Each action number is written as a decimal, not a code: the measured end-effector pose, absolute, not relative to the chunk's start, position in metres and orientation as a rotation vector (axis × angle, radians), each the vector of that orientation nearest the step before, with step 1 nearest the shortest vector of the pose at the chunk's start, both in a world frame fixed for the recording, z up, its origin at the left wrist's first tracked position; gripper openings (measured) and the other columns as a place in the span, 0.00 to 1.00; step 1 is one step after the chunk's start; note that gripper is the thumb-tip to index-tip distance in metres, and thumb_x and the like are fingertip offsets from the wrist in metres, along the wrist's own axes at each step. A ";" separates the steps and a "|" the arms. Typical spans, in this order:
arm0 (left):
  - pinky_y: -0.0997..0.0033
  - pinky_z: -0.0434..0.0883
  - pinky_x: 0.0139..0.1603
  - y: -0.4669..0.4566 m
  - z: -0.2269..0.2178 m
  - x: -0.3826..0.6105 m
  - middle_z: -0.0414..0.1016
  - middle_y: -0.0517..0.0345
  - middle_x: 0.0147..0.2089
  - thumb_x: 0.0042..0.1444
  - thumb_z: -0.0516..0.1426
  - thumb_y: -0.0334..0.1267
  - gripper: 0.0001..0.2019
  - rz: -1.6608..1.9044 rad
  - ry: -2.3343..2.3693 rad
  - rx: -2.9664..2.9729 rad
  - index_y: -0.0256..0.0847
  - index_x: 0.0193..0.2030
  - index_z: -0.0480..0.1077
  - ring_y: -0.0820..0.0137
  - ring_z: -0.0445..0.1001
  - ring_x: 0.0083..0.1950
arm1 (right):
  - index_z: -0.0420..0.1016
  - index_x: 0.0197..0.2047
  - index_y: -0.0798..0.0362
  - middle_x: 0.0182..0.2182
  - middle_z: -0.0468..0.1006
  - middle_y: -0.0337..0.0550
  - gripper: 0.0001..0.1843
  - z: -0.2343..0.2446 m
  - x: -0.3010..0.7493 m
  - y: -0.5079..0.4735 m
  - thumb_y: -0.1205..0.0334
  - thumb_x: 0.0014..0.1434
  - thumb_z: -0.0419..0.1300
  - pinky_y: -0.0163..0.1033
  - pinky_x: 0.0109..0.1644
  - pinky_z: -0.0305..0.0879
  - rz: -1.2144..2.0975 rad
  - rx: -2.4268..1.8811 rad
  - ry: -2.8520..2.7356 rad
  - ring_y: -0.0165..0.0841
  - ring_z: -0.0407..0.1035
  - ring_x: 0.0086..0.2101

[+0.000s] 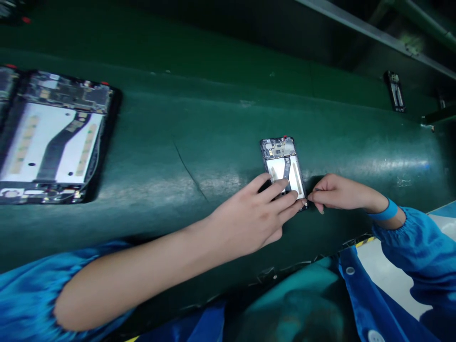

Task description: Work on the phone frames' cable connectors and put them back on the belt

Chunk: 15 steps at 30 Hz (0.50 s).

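Observation:
A phone with its back off (293, 173) lies on the green bench, showing its circuit board, a pale panel and a dark ribbon cable. Over its lower half, my left hand (254, 213) holds it down with bent fingers, hiding part of the panel and the bottom end. My left thumb is on the near side, away from the phone. At the lower right corner, my right hand (331, 192) is closed in a pinch, thumb and index fingertips together. What sits in that pinch is too small to make out.
Another opened phone (71, 135) lies at the left, with part of a further one beside it at the frame's edge. A small opened phone (395, 91) sits far right on the green bench surface (206, 123). A metal rail (356, 26) runs along the back.

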State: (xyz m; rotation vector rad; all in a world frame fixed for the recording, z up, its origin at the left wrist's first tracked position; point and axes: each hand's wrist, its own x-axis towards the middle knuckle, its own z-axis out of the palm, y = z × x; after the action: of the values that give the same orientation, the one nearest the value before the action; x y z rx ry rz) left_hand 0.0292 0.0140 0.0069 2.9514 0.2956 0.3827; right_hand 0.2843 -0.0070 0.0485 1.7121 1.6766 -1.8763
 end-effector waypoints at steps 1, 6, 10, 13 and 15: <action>0.49 0.63 0.65 0.014 0.007 0.029 0.78 0.54 0.60 0.62 0.60 0.44 0.23 0.382 0.293 2.953 0.45 0.63 0.74 0.52 0.71 0.61 | 0.78 0.23 0.55 0.13 0.60 0.31 0.19 0.049 0.285 -0.008 0.60 0.64 0.56 0.34 0.22 0.48 -1.867 1.721 1.681 0.25 0.52 0.17; 0.50 0.63 0.64 0.014 0.009 0.029 0.79 0.54 0.59 0.63 0.59 0.43 0.22 0.384 0.297 2.950 0.44 0.63 0.74 0.52 0.71 0.61 | 0.79 0.23 0.54 0.15 0.66 0.34 0.19 0.049 0.283 -0.011 0.61 0.63 0.56 0.35 0.24 0.51 -1.797 1.741 1.733 0.25 0.55 0.19; 0.52 0.63 0.64 0.015 0.009 0.029 0.79 0.54 0.58 0.63 0.60 0.42 0.21 0.414 0.288 2.945 0.44 0.61 0.75 0.53 0.72 0.60 | 0.74 0.19 0.54 0.14 0.66 0.34 0.19 0.050 0.274 -0.017 0.65 0.61 0.56 0.35 0.24 0.50 -1.624 1.833 1.872 0.25 0.56 0.18; 0.51 0.63 0.63 0.015 0.007 0.030 0.79 0.53 0.58 0.64 0.59 0.42 0.20 0.427 0.289 2.956 0.44 0.61 0.75 0.53 0.72 0.60 | 0.71 0.17 0.54 0.13 0.65 0.34 0.20 0.051 0.268 -0.024 0.66 0.61 0.56 0.36 0.25 0.48 -1.477 1.889 1.988 0.24 0.54 0.17; 0.51 0.63 0.63 0.015 0.005 0.031 0.79 0.52 0.58 0.65 0.59 0.42 0.20 0.424 0.279 2.961 0.44 0.61 0.75 0.54 0.71 0.60 | 0.70 0.17 0.54 0.13 0.65 0.34 0.20 0.052 0.265 -0.027 0.66 0.61 0.57 0.36 0.24 0.47 -1.427 1.929 2.007 0.24 0.55 0.17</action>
State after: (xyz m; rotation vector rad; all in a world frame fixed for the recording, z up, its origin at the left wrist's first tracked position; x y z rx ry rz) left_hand 0.0312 0.0154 0.0050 2.9606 0.2794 0.4238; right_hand 0.2653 -0.0268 0.0516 1.9295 2.0066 -1.4274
